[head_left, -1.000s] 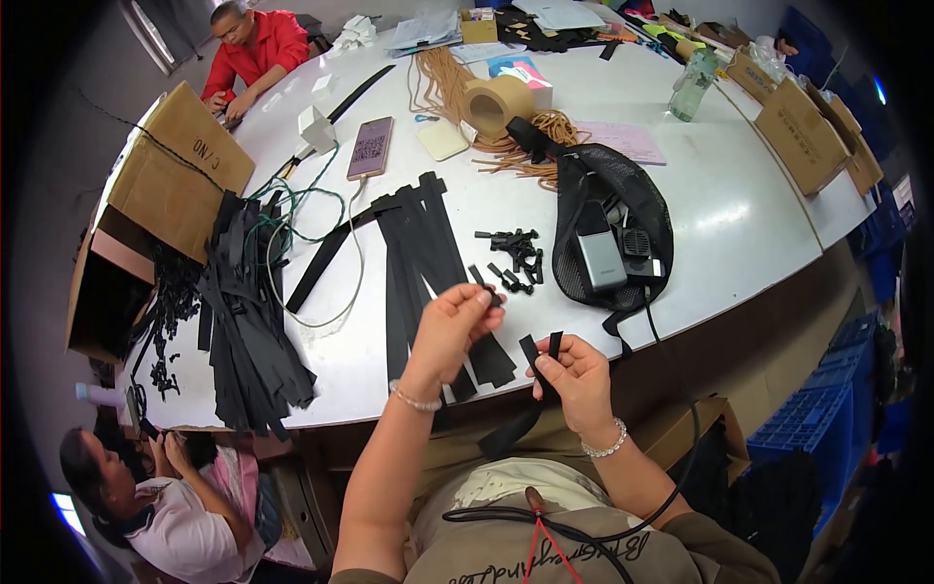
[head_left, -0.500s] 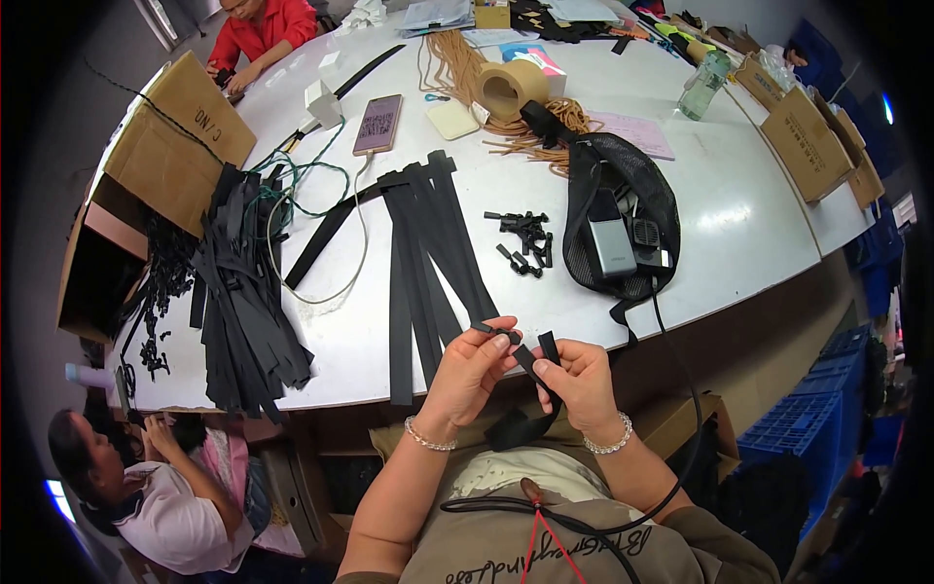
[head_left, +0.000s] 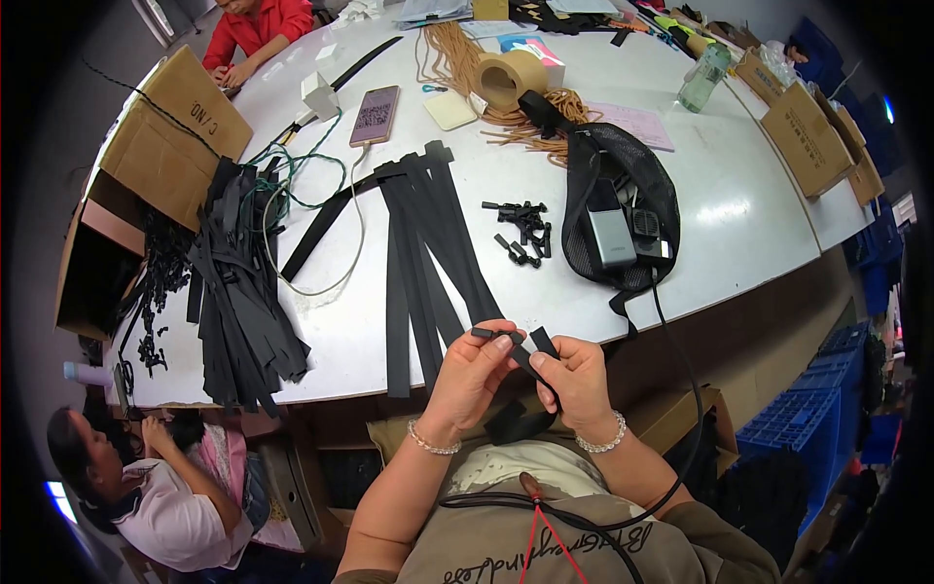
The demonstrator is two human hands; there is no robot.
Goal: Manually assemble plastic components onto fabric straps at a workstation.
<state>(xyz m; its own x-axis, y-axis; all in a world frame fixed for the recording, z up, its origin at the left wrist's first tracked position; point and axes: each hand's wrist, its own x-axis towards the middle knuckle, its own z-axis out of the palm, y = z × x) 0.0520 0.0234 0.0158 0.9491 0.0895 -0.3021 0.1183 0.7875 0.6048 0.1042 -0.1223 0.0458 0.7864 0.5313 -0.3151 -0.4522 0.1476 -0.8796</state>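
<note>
At the table's near edge, my left hand [head_left: 471,378] pinches a small black plastic fitting [head_left: 502,337], its exact kind partly covered by the fingers. A black webbing strap [head_left: 523,356] runs from that fitting to my right hand [head_left: 576,382], which grips it between thumb and fingers. One short strap end sticks up above the right thumb, and the rest hangs in a loop over my lap. Beyond my hands lies a small pile of similar black fittings [head_left: 525,229]. To the left of that pile, several long black straps [head_left: 418,253] stretch across the white table [head_left: 739,224].
A black mesh bag [head_left: 632,156] holding a grey device [head_left: 610,234] stands right of the fittings. Leftward are a heap of black straps [head_left: 243,302], a cardboard box [head_left: 170,136] and a cabled phone [head_left: 376,115]. One person sits at left, another at the far side.
The strap's short end has shifted slightly left, toward the fitting, and my right hand has come a little closer to my left. Both hands keep their hold.
</note>
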